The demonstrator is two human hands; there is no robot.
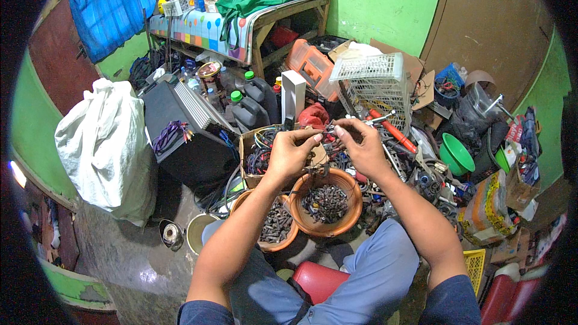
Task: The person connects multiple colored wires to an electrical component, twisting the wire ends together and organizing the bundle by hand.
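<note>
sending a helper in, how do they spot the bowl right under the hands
Start at the seated person's knees, beside the red stool. Two orange bowls sit there touching; take the right bowl, directly below both hands. It is rounder and fully visible, whereas the left bowl is partly covered by the forearm.

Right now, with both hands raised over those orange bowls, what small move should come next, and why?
Probably lower the small piece to the orange bowl and let it go. The left hand and right hand pinch something tiny between them, too small to identify, directly above that bowl, which already holds dark metal bits.
</note>
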